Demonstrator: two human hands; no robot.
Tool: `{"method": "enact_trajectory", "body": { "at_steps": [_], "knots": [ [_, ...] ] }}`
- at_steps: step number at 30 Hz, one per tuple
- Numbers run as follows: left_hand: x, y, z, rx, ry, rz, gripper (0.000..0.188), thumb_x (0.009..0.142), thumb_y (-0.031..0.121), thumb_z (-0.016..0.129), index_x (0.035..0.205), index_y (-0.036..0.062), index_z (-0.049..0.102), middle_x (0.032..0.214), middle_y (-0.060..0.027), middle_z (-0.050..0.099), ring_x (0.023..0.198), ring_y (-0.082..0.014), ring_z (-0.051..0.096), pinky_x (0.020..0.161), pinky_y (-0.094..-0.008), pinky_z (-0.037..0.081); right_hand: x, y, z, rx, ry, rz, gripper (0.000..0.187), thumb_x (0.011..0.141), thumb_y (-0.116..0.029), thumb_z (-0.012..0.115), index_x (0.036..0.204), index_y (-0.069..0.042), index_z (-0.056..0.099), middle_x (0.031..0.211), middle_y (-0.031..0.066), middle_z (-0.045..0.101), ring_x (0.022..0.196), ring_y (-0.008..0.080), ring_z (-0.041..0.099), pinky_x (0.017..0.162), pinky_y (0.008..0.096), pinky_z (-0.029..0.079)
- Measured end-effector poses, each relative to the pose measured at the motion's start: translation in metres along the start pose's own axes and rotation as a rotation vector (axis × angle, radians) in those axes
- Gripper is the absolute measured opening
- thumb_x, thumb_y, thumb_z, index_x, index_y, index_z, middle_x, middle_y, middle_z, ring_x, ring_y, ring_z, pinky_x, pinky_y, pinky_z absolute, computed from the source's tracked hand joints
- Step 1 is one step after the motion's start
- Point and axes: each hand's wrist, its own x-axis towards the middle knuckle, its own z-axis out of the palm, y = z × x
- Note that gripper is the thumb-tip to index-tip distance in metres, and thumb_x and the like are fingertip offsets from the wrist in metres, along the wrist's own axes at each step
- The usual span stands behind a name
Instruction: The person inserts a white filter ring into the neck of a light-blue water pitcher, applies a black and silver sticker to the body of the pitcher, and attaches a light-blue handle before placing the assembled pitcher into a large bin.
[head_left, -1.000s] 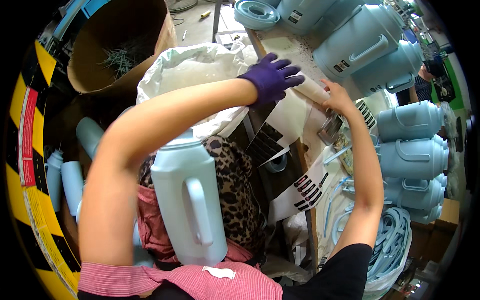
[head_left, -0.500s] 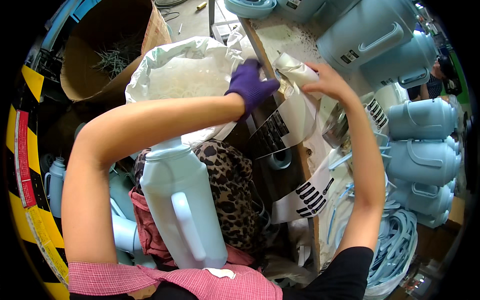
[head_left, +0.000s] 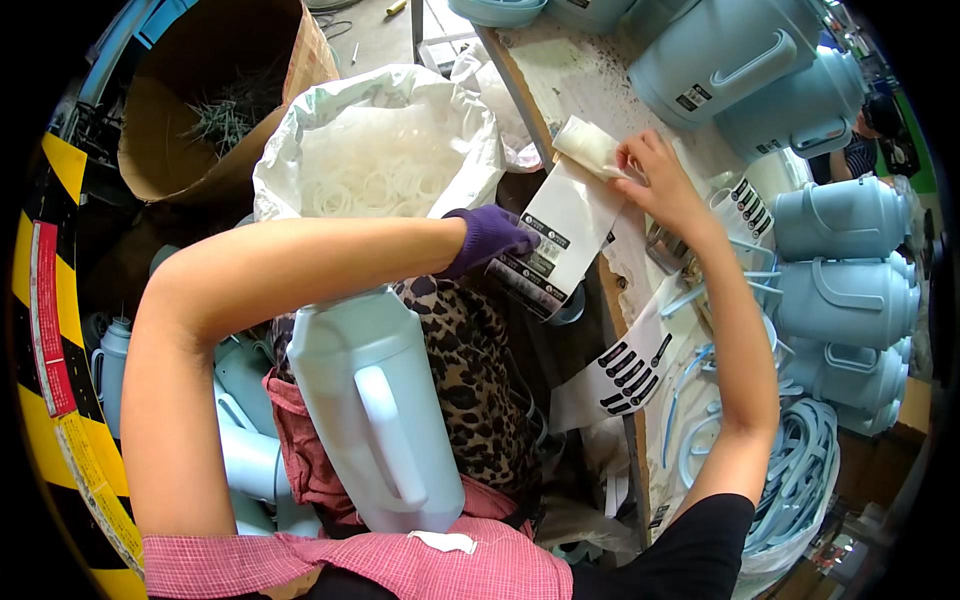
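Observation:
My right hand, bare, has its fingers closed on the rolled end of a white label roll at the worktable's edge. From it a strip of labels hangs down, white with black printed blocks. My left hand, in a purple glove, pinches the strip's lower left part; some fingertips are hidden. A pale blue jug with a side handle lies tilted across my lap, below my left forearm. A second sheet of black-and-white labels droops over the table edge.
A white bag of translucent rings stands ahead, beside a cardboard box of thin strips. Blue jugs are stacked at the right, with more on the table. A bag of blue handles or straps sits at lower right.
My left hand has moved down and taken hold of the label strip, which now lies straighter between my hands. My right hand's fingers have curled in on the roll.

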Motion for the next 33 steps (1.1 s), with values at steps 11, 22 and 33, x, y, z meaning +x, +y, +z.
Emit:
{"method": "enact_trajectory", "body": {
  "at_steps": [11,22,33],
  "knots": [
    [0.024,0.014,-0.002,-0.113,-0.136,0.199,0.028,0.093,0.029,0.080,0.113,0.0090,0.076,0.093,0.0006,0.072,0.077,-0.0085,0.059,0.066,-0.0261,0.047,0.035,0.042,0.004,-0.277,0.314,0.106,0.027,0.092,-0.019,0.072,0.117,-0.011,0.066,0.116,0.0122,0.064,0.111,0.0357,0.061,0.098,0.0444,0.050],
    [-0.095,0.059,-0.027,0.472,0.182,0.462,0.071,0.101,0.045,0.066,0.154,0.0020,0.047,0.143,-0.0183,0.063,0.127,-0.0285,0.064,0.108,-0.0377,0.049,-0.010,-0.013,0.048,0.196,0.309,0.207,0.044,0.092,-0.038,0.076,0.127,-0.011,0.074,0.134,0.0076,0.065,0.124,0.0281,0.059,0.109,0.0391,0.044],
    [-0.179,-0.132,-0.055,-0.010,0.626,0.437,0.038,0.105,0.032,0.065,0.113,-0.0042,0.073,0.093,-0.0092,0.073,0.089,-0.0126,0.063,0.082,-0.0275,0.051,-0.001,-0.035,0.083,0.047,0.612,0.446,0.028,0.087,-0.039,0.078,0.108,-0.022,0.083,0.107,-0.0008,0.075,0.108,0.0259,0.067,0.105,0.0481,0.045]
  ]
}}
